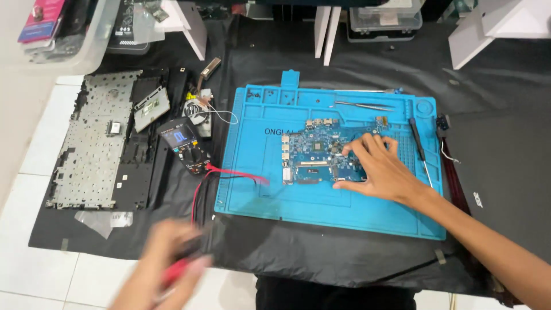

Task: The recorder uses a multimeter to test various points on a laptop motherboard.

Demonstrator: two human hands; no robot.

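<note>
A blue circuit board [313, 155] lies on a bright blue work mat [258, 189]. My right hand [376, 167] rests on the board's right part, fingers spread over it, holding nothing. My left hand [163, 267] is low at the front, blurred, with its fingers closed around red and black multimeter probes [175, 270]. Red and black leads [229, 175] run from the probes to a black multimeter [186, 146] left of the mat.
A stripped laptop base with its metal keyboard plate [94, 143] lies at the left on the black cloth. Tweezers [364, 105] and a screwdriver [418, 143] sit in the mat's trays. White furniture legs and clear boxes stand at the back.
</note>
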